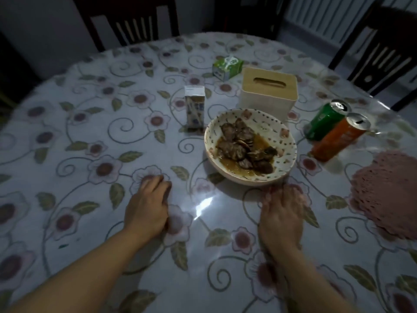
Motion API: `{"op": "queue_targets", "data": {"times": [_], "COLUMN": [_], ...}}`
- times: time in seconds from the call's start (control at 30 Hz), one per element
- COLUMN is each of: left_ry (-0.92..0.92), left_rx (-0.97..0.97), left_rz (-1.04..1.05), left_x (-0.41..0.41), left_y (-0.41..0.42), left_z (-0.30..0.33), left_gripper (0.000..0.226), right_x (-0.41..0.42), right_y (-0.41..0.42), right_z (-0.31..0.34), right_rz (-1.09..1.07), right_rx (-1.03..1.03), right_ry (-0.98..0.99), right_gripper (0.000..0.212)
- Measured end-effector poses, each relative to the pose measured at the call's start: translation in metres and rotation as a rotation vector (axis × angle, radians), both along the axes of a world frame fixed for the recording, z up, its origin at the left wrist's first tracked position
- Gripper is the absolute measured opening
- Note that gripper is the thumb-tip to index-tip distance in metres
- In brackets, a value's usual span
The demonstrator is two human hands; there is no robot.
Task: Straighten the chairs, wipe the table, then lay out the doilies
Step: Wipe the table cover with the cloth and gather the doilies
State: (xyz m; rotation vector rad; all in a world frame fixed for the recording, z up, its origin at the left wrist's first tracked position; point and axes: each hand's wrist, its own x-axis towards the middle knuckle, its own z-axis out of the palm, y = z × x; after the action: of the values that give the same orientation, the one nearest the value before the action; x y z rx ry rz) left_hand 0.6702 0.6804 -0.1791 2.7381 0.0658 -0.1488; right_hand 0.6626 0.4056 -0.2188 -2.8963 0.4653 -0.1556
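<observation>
A round table (90,136) carries a flowered cloth under clear plastic. Both of my hands lie palm down on it near the front. My left hand (147,204) rests left of centre with its fingers curled a little and nothing in it. My right hand (282,213) is blurred, just below a bowl, with fingers apart and nothing held. A pile of pink crocheted doilies (385,195) lies at the right edge of the table. Dark wooden chairs stand behind the table, one at the back left (133,21) and one at the back right (381,53).
A patterned bowl of meat in sauce (250,145) sits in the middle. Behind it are a wooden-lidded tissue box (268,91), a small drink carton (195,107) and a green carton (226,67). A green can (327,119) and an orange can (340,137) stand to the right.
</observation>
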Motion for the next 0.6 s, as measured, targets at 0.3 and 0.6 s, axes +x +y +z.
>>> {"op": "queue_targets", "data": {"times": [0.3,0.6], "left_ry": [-0.027,0.029], "left_rx": [-0.042,-0.019], "left_rz": [-0.043,-0.089], "left_x": [0.032,0.082], "left_y": [0.081,0.157], "left_z": [-0.002,-0.003], "left_gripper": [0.042,0.045], "right_x": [-0.028,0.076], "right_y": [0.172,0.273], "right_z": [-0.006,-0.002], "right_rz": [0.706,0.341], "right_rx": [0.101,-0.006], "right_ry": [-0.086,-0.14], "right_gripper": [0.053,0.053]}}
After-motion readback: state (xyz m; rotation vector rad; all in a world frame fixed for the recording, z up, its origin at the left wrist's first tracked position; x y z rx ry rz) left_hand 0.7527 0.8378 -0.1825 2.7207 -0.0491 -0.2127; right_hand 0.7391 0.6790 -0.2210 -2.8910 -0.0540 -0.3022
